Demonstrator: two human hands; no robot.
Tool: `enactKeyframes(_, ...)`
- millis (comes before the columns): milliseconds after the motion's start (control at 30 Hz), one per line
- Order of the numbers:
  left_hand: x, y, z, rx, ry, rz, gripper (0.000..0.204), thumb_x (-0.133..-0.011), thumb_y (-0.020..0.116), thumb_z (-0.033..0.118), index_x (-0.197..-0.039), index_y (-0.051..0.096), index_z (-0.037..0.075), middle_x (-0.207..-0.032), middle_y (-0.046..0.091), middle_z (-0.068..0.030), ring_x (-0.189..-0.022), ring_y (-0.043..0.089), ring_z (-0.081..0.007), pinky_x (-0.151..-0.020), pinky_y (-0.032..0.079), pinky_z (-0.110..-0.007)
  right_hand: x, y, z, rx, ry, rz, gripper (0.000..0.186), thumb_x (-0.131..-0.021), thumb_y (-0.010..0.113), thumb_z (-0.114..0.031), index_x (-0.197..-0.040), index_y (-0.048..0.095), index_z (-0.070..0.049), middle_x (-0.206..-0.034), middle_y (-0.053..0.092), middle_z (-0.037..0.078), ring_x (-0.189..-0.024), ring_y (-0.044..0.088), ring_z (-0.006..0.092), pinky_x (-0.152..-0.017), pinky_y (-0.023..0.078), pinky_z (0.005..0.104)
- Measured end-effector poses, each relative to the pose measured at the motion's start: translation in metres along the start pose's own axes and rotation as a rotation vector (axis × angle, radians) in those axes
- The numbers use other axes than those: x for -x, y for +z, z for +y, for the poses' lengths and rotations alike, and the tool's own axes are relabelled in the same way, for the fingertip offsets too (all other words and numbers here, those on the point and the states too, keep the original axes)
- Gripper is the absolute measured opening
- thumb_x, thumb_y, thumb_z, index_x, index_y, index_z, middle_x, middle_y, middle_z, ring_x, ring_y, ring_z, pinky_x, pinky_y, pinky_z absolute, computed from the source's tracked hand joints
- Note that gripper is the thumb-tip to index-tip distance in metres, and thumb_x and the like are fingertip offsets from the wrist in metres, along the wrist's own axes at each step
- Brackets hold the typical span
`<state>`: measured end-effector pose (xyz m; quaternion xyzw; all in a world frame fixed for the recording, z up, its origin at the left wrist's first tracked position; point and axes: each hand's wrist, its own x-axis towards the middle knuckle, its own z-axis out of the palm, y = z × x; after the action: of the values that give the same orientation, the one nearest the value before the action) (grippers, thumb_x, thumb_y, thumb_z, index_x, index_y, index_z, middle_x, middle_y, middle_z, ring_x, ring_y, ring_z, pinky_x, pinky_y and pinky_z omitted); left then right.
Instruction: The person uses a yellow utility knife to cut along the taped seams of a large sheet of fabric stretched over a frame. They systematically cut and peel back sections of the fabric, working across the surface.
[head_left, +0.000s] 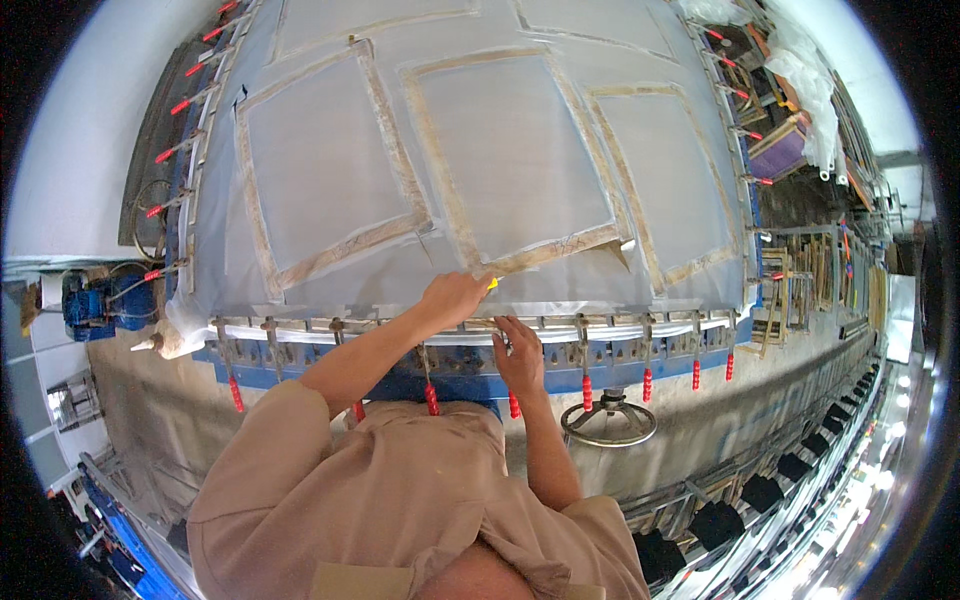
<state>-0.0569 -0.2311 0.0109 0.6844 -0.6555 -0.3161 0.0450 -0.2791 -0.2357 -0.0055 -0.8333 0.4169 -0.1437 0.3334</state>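
Note:
My left hand [455, 299] is closed on a yellow-handled cutter [493, 284], at the near corner of the middle wooden frame [545, 257]. Pale mesh [508, 150] covers the frames and stretches across the whole table. At that frame's right corner, a loose flap of mesh [618, 255] shows a dark gap. My right hand [518, 355] rests at the table's near edge, by the clamp bar [545, 322], its fingers apart and slightly bent, with nothing seen in them. To the left lies another wooden frame [350, 247], and to the right a narrower one [700, 264].
Clamps with red handles line the near, left and right edges; one red handle [587, 390] hangs just right of my right hand. A handwheel [608, 420] juts out below the near edge. A blue motor [105, 302] stands left, and wooden frames [825, 270] are stacked right.

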Motion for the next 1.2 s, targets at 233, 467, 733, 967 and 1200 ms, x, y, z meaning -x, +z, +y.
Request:
enactKeyframes(233,-0.013,-0.005,0.012,-0.096,0.011,0.027,0.035,-0.095,0.058,0.024,-0.127,0.059,0.010,-0.079,0.071,-0.0169,-0.074,0.072,-0.0372,-0.060,0.056,-0.052,0.005,0.003,-0.007,-0.041,0.037,0.042,0.040,-0.088,0.070,-0.012,-0.128,0.065,-0.010,-0.128,0.065,0.021,-0.114,0.063,0.0411,-0.098,0.050,0.0475)
enactKeyframes(467,-0.019,-0.020,0.023,-0.117,0.024,0.016,0.026,-0.092,0.058,0.016,-0.113,0.067,0.004,-0.086,0.072,-0.0175,-0.080,0.073,-0.0362,-0.064,0.059,-0.049,0.005,-0.003,-0.009,-0.041,0.019,0.021,0.041,-0.087,0.069,-0.010,-0.128,0.065,-0.010,-0.130,0.064,0.022,-0.114,0.063,0.0417,-0.097,0.050,0.0479)
enactKeyframes(733,-0.050,-0.025,0.048,-0.326,0.081,-0.103,0.021,-0.085,0.064,0.013,-0.099,0.076,0.004,-0.096,0.075,-0.0163,-0.091,0.074,-0.0338,-0.070,0.060,-0.047,0.003,-0.004,-0.007,-0.021,0.000,0.005,0.043,-0.088,0.068,-0.010,-0.130,0.063,-0.008,-0.129,0.064,0.022,-0.115,0.062,0.0426,-0.098,0.049,0.0492)
enactKeyframes(967,-0.024,-0.043,0.021,-0.227,-0.072,-0.246,0.027,-0.089,0.064,0.019,-0.111,0.075,0.009,-0.104,0.075,-0.0150,-0.098,0.072,-0.0346,-0.079,0.058,-0.049,0.010,0.001,-0.009,0.019,0.028,-0.019,0.049,-0.089,0.069,-0.014,-0.136,0.059,-0.014,-0.135,0.061,0.020,-0.114,0.061,0.0413,-0.098,0.048,0.0504)
enactKeyframes(1200,0.060,-0.012,-0.073,0.346,-0.090,0.161,0.038,-0.099,0.058,0.028,-0.135,0.062,0.018,-0.101,0.072,-0.0221,-0.093,0.071,-0.0365,-0.081,0.055,-0.049,0.006,-0.008,-0.008,-0.049,0.035,-0.041,0.046,-0.090,0.069,-0.015,-0.135,0.062,-0.010,-0.134,0.061,0.023,-0.120,0.059,0.0421,-0.103,0.045,0.0504)
